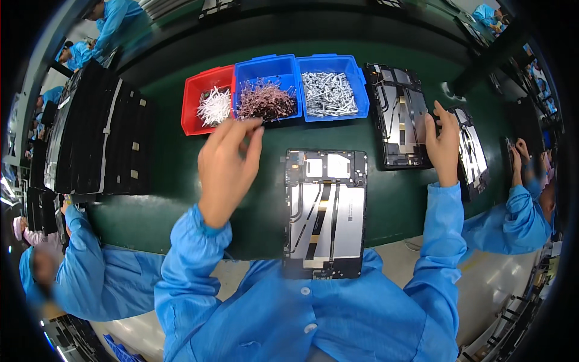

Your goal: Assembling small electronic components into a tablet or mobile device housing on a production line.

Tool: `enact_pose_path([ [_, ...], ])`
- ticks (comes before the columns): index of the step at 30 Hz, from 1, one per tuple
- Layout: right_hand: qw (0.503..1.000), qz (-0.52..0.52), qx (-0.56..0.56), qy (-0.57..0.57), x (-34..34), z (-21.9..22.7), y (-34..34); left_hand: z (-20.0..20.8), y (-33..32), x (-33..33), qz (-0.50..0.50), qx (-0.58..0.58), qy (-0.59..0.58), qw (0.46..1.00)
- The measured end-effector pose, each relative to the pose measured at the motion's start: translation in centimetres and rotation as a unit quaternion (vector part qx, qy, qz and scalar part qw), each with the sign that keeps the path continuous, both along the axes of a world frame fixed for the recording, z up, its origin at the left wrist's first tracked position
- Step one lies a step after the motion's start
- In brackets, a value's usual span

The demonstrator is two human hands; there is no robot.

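Here, opened tablet [325,216], long axis toward right-hand blue bin [360,90]

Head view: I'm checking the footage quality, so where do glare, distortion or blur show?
In the head view, bright reflections whiten panels on the opened tablet nearest the person; in the head view, the green table's edges bow and the picture's corners go black; also in the head view, a smeared patch covers the head of the co-worker at lower left.
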State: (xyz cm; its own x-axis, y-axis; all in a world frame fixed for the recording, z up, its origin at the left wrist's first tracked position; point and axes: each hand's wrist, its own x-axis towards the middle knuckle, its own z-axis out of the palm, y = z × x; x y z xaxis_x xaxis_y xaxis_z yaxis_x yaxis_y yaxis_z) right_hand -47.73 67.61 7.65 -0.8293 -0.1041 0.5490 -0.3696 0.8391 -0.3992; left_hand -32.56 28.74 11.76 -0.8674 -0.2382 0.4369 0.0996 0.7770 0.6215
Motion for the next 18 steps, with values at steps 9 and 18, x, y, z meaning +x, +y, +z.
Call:
enact_pose_path([
  [9, 0.966, 0.25, -0.068, 0.011, 3.1, 4.2, -10.2, -1.1, 3.3, -4.6, -0.092, -0.04, 0.103, 0.99],
  [18, 0.9, 0.349, 0.262, 0.009, -2.8, 1.8, -16.7, -2.6, 4.8, -1.6, -0.074, 0.031, 0.126, 0.989],
])
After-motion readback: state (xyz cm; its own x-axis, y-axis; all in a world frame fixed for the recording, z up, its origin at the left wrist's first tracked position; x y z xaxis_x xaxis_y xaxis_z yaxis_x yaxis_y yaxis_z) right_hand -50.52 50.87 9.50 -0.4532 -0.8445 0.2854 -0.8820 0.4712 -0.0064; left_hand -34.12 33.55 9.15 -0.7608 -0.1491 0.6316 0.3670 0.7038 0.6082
